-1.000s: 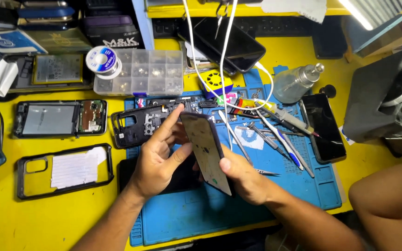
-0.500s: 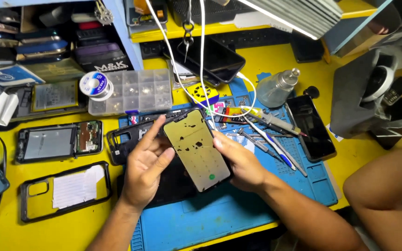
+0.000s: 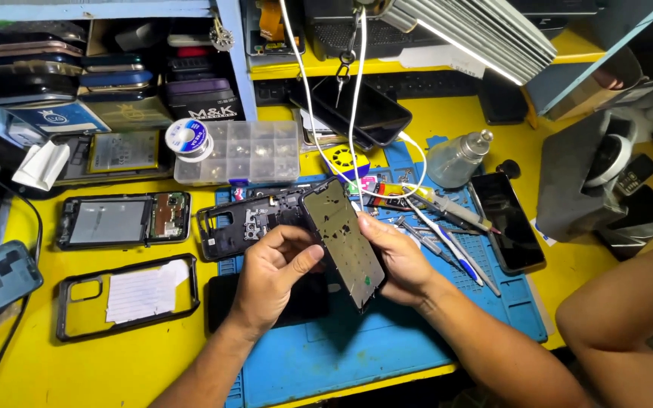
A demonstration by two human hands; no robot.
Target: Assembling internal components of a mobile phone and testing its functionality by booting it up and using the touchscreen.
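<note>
Over the blue rubber repair mat (image 3: 387, 355) at the near edge of a yellow worktop (image 3: 100, 363), a person's left hand (image 3: 270, 276) and right hand (image 3: 398, 261) together hold a flat, dark phone screen panel (image 3: 345, 242), tilted with its greenish inner face up. The left hand's fingers curl onto the panel's left edge; the right hand cups its right edge and back. Just beyond, a black phone frame with exposed parts (image 3: 239, 223) lies on the mat's far left corner. A black empty phone case holding white paper (image 3: 126, 296) sits near the worktop's left edge, with an opened phone showing its circuit board (image 3: 122, 221) behind it. Right of the hands lie slim hand tools (image 3: 447, 242) and a dark phone (image 3: 506, 221). Farther back stand a clear compartmented plastic box (image 3: 239, 153) and a clear glass bottle (image 3: 455, 160).
</note>
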